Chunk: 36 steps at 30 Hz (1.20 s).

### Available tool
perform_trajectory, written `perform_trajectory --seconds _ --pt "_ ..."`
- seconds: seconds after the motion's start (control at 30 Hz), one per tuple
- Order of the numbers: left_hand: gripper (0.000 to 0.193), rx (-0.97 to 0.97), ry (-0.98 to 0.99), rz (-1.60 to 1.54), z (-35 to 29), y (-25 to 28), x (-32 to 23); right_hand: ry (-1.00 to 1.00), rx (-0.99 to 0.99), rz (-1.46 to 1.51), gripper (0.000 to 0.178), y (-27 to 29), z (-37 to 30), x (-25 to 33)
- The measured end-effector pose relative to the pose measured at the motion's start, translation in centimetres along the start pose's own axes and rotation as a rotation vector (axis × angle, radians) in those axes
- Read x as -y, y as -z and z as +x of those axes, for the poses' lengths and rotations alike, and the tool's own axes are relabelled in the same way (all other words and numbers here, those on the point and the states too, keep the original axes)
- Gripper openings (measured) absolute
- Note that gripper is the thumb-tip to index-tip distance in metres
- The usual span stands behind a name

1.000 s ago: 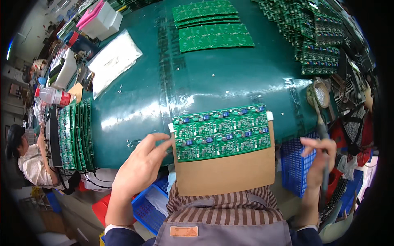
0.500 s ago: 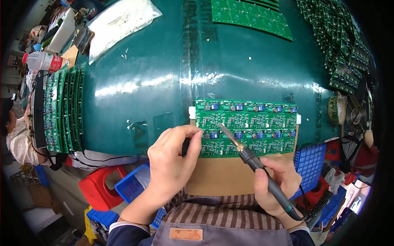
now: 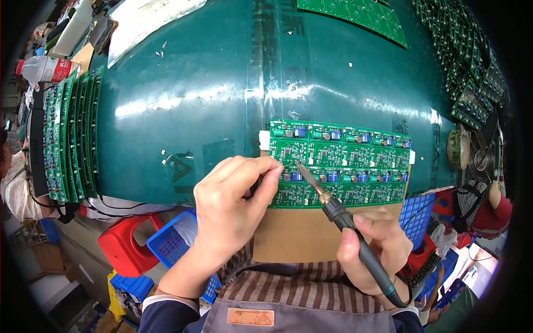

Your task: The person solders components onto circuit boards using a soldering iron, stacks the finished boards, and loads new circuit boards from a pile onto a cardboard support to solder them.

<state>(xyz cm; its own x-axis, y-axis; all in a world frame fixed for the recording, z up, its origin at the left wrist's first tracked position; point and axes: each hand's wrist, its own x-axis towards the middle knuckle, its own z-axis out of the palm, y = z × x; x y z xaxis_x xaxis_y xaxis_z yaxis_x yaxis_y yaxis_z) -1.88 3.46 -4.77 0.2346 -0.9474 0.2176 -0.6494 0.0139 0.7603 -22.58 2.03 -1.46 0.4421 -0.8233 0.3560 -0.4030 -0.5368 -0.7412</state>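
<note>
A green circuit board panel (image 3: pixel 355 152) with rows of small parts lies in front of me, its lower part over a brown board (image 3: pixel 311 236). My right hand (image 3: pixel 377 244) is closed round the dark handle of a soldering iron (image 3: pixel 340 213). The iron's tip touches or hovers just over the panel's left part; I cannot tell which. Close to that tip, my left hand (image 3: pixel 236 191) pinches a thin strand of solder wire (image 3: pixel 288 164) between thumb and forefinger. Most of the wire is hidden by the fingers.
Populated panels (image 3: pixel 72 139) stand upright in a row at left, beside a bottle (image 3: pixel 47 69). More boards (image 3: pixel 461 61) pile up far right, and bare green panels (image 3: pixel 361 19) lie at the back. A tape roll (image 3: pixel 458 150) stands at right. Below left are a red stool (image 3: pixel 127 244) and blue basket (image 3: pixel 166 244).
The whole view has shifted slightly. The left fingertips have come nearer the iron's tip, and a thin strand now shows between them. The right hand keeps its hold on the soldering iron.
</note>
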Motion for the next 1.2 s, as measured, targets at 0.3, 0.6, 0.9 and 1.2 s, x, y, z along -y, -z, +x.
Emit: perform_trajectory --seconds 0.3,0.6,0.9,1.2 --pt "0.009 0.047 0.056 -0.035 0.5 0.5 -0.2 0.035 0.052 -0.045 0.025 0.0 0.6 0.6" --pt "0.01 0.037 0.036 -0.072 0.7 0.4 0.4 0.037 0.119 -0.06 0.027 0.0 0.7 1.1" --pt "0.009 0.08 0.127 -0.09 0.7 0.5 0.1 0.055 0.078 -0.049 0.024 -0.4 0.6 0.7" --pt "0.012 0.053 0.006 -0.051 1.0 -0.1 0.1 0.138 0.082 -0.08 0.024 -0.6 0.6 0.5"
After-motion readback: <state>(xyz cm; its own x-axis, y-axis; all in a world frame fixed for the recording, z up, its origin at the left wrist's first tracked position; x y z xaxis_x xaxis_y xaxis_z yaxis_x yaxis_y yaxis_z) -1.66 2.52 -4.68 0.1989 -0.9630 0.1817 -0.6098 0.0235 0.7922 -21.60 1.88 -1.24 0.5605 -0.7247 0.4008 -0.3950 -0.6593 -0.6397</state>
